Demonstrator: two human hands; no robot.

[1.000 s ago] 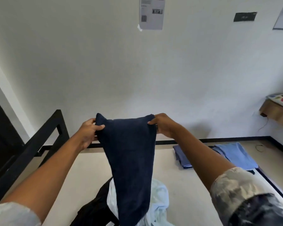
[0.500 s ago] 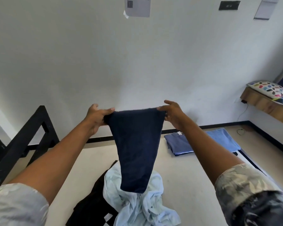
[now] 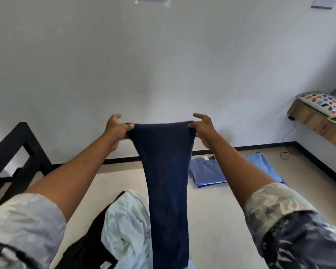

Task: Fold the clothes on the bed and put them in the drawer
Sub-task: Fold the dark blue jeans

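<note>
**Navy garment held up by its top corners**

Left hand [image 3: 117, 130] & right hand [image 3: 201, 129] each pinched a top corner of the navy garment [image 3: 166, 181], arms out, so it hung straight above the bed [image 3: 217, 220], prob. to even the edges before a fold. Its lower end draped over the pale blue shirt [image 3: 126, 230] & black garment [image 3: 89, 247], both unfolded. Folded blue clothes [image 3: 208, 172] lay right, near the wall. Bare mattress between gave laying room; black bed frame [image 3: 14, 152] bounded the left. No drawer in view.
</note>
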